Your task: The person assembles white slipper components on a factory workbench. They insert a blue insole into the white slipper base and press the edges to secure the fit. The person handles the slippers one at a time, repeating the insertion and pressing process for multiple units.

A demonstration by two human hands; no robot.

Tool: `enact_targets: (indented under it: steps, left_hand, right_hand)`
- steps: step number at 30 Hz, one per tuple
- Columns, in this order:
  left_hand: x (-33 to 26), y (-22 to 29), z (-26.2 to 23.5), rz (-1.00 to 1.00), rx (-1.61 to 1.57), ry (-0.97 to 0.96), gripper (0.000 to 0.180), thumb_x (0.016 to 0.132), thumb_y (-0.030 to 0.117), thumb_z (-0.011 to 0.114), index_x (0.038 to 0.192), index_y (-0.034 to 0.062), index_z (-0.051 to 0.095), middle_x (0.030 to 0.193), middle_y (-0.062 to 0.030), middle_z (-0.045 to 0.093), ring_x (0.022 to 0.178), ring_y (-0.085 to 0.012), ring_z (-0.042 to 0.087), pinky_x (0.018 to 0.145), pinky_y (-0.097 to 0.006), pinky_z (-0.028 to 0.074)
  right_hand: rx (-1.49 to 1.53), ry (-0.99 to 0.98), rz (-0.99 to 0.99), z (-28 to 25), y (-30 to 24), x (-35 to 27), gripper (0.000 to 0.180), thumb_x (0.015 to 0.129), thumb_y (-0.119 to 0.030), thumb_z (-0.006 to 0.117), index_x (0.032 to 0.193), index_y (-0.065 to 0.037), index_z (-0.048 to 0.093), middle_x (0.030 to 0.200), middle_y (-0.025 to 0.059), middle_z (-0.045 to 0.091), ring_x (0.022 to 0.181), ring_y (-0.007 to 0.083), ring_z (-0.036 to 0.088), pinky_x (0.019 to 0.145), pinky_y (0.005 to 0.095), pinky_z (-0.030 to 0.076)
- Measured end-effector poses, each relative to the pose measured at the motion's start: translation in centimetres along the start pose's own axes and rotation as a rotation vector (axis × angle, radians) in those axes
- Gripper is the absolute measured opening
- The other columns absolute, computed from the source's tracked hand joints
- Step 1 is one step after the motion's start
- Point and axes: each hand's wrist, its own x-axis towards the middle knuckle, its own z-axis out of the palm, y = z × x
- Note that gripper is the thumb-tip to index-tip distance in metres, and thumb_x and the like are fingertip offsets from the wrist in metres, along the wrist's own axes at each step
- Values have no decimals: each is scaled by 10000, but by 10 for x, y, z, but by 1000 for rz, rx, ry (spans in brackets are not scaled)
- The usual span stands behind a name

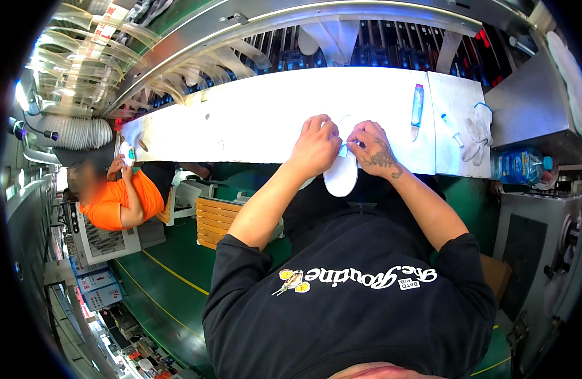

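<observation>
A white, shoe-sole-shaped piece (341, 179) juts over the near edge of the white worktable, its rounded end toward me. My left hand (315, 146) is closed at its left side, fingers bent and pinching near its upper part. Opposite it, my right hand (371, 149) pinches at the right side, with thumb and fingertips together. Between the fingertips shows a small pale bluish patch, too small to name. My hands cover much of the piece's far half.
On the white table (259, 117) lie a blue utility knife (417, 107), a slim white-and-blue tool (452, 131) and white gloves (478, 134). A blue bottle (521, 166) stands right. A co-worker in orange (126, 199) sits left, holding a white piece. Conveyor rods (385, 47) run behind.
</observation>
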Motion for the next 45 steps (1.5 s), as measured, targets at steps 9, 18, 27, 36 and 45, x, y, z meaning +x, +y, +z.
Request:
enact_targets:
  steps: [9,18,27,36,45]
  left_hand:
    - [3,1,-5,14,45,-14,171,884,181,720,900,30,800,1175,-130,682,1323,-361,545,1184,-545,392]
    - [5,5,-10,-28,34,-100,166,872,163,737,931,31,817,1209,-138,680,1349,-364,525,1196,-543,372]
    - [3,-1,-3,-35,2,-157,169,854,148,727,985,79,807,1252,-129,655,1351,-378,507,1169,-538,391]
    - [6,-2,-5,28,-37,-84,153,863,153,704,932,55,799,1190,-142,653,1320,-389,521,1200,-594,357]
    - [12,-2,-1,-22,-6,-188,160,903,174,709,988,68,795,1193,-129,650,1327,-344,537,1263,-625,291]
  right_hand:
    - [29,19,-15,-2,-2,1,128,937,-178,766,1022,-84,747,1130,92,651,1111,306,604,1007,455,453]
    - [2,-9,-4,-2,-3,-1,134,942,-185,762,1035,-89,754,1144,85,650,1138,289,600,1025,454,442]
    - [-157,58,-228,3,2,5,53,904,-123,726,952,-133,747,1012,85,646,921,329,613,812,463,507]
    - [-73,-53,-71,-4,-1,6,105,878,-216,801,970,-166,801,1065,17,642,1046,275,570,961,465,416]
    - [-41,24,-51,7,4,9,109,859,-209,827,915,-119,799,1014,55,661,1009,308,592,925,462,445]
